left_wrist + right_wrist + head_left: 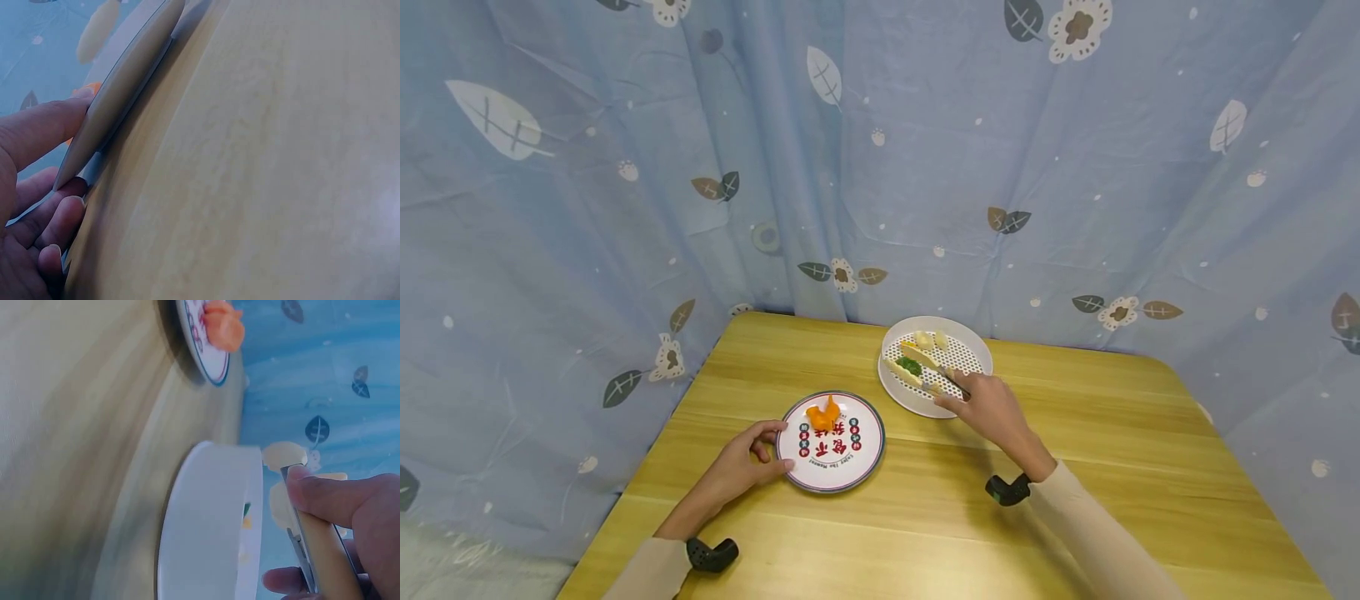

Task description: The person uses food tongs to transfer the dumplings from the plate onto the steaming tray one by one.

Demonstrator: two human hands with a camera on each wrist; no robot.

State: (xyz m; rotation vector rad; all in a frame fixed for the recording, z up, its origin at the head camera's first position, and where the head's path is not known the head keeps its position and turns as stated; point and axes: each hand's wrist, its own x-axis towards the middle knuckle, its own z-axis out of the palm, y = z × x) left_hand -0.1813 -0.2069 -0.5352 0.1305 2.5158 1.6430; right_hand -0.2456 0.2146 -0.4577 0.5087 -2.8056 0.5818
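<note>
My left hand [741, 462] grips the near-left rim of a round white plate [865, 465] with red characters and a dark rim line. Curved orange pieces [824, 415] lie on the plate's far side. In my right hand [996, 410] is a pair of tongs [921, 357], held between thumb and fingers, with broad cream-coloured tips spread apart. They reach into a round white perforated basket [968, 360], either side of a green clump [911, 366]. The right wrist view shows the thumb on the tan handle of the tongs [325, 550].
Pale chunks [925, 340] lie at the far side inside the basket. Both plate and basket stand on a wood-grain table [925, 533], the basket near its back edge. A blue patterned curtain [917, 183] hangs behind and at the sides.
</note>
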